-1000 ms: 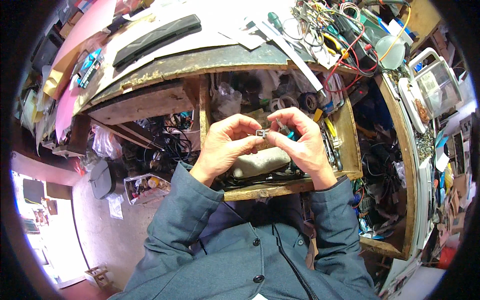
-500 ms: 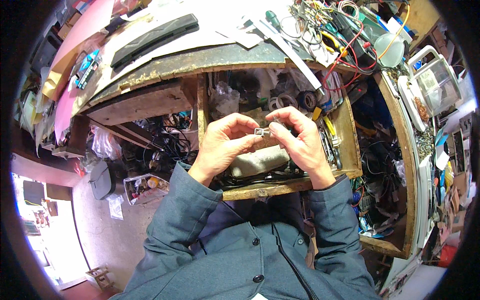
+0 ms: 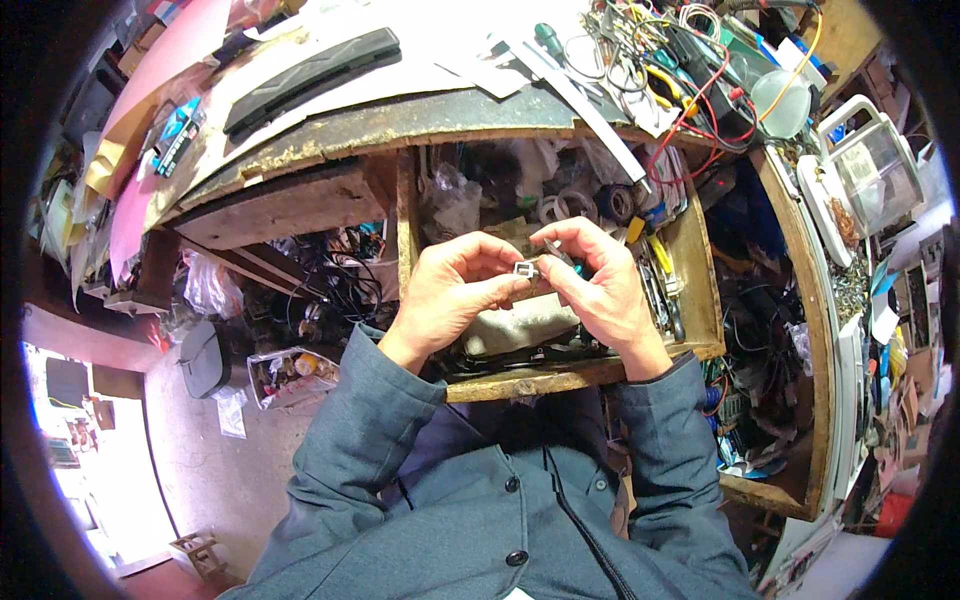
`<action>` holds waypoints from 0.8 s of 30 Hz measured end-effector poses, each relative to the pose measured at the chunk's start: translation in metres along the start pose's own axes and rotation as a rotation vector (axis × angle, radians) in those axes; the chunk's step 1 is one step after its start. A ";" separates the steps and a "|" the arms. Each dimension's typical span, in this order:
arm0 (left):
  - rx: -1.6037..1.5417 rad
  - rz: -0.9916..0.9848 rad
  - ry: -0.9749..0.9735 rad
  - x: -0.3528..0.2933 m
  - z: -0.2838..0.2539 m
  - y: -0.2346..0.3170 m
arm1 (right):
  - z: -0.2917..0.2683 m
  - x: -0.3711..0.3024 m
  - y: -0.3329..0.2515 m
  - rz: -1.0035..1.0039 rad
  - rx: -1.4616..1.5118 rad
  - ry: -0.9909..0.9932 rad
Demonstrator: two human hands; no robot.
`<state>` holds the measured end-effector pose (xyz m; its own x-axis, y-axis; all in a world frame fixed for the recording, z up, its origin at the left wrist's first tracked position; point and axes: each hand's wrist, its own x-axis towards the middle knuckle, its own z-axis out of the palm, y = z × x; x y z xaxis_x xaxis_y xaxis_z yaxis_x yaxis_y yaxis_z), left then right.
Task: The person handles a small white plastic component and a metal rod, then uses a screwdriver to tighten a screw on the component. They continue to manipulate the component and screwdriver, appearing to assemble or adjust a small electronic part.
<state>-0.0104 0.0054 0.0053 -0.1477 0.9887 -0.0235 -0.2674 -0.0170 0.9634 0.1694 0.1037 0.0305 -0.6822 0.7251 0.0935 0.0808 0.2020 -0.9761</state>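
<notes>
Both hands meet over an open wooden drawer [image 3: 560,382]. Between thumb and fingertips, my left hand [image 3: 440,288] pinches a small silvery piece [image 3: 525,269] with a square, frame-like end. My right hand [image 3: 605,290] closes its thumb and index finger on the same piece from the other side, so that part of it is hidden. It is too small for me to name its kind. Below the hands, a pale rounded bundle [image 3: 520,325] lies in the drawer.
Tape rolls [image 3: 617,202], plastic bags and yellow-handled tools [image 3: 660,253] fill the drawer. On the bench above lie a long black case [image 3: 312,82], a white strip [image 3: 590,110] and tangled red leads [image 3: 690,130]. Another wooden drawer [image 3: 822,400] stands at the right.
The silvery piece has shifted slightly and turned, and its square end now shows more squarely. My right fingers have moved a little around it; both hands keep their grip.
</notes>
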 end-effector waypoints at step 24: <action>0.003 0.007 0.002 0.001 -0.001 -0.002 | -0.003 0.002 0.001 0.016 0.060 -0.074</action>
<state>-0.0111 0.0067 0.0031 -0.1511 0.9884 -0.0168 -0.2630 -0.0238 0.9645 0.1702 0.1075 0.0299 -0.7330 0.6771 0.0648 0.0506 0.1493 -0.9875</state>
